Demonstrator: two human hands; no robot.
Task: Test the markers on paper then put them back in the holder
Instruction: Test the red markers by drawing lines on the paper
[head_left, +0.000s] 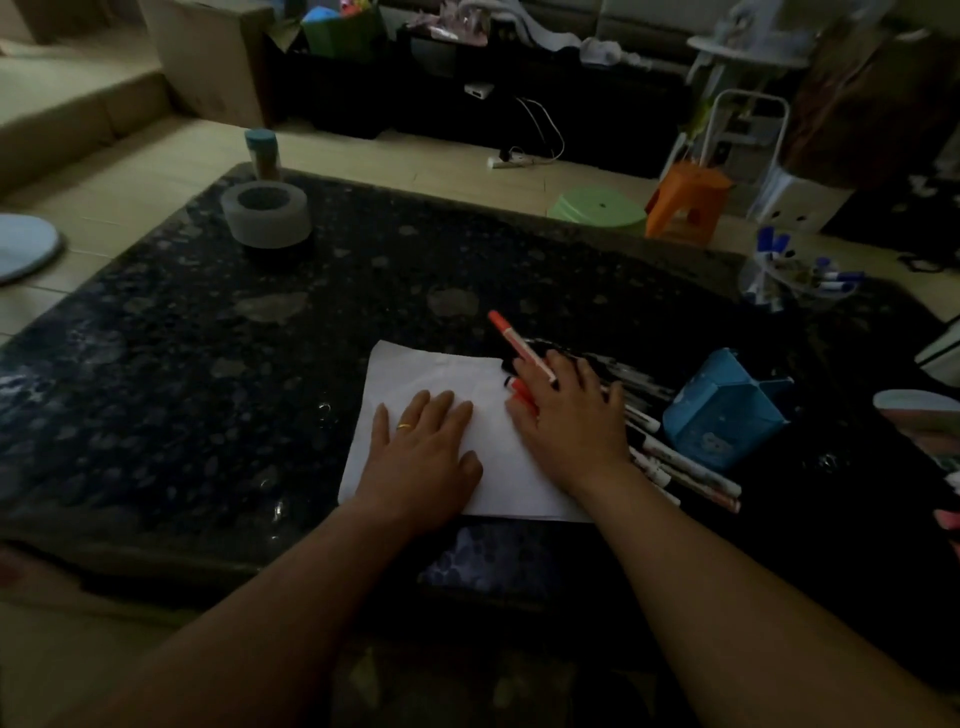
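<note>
A white sheet of paper (441, 379) lies on the dark stone table (260, 332). My left hand (423, 452) rests flat on the sheet, fingers spread. My right hand (571, 415) holds a red marker (519, 345) between its fingers, the marker's back end pointing up and away; its tip end is hidden by my fingers at the paper's right edge. Several white markers (685, 473) lie in a heap just right of my right hand. Beyond that heap the blue holder (727, 415) lies on its side.
A grey round dish (265, 213) and a teal-capped jar (262, 153) stand at the table's far left. A clear container of blue-capped items (789, 273) sits at the far right. Green (597, 208) and orange (685, 200) stools stand on the floor beyond the table.
</note>
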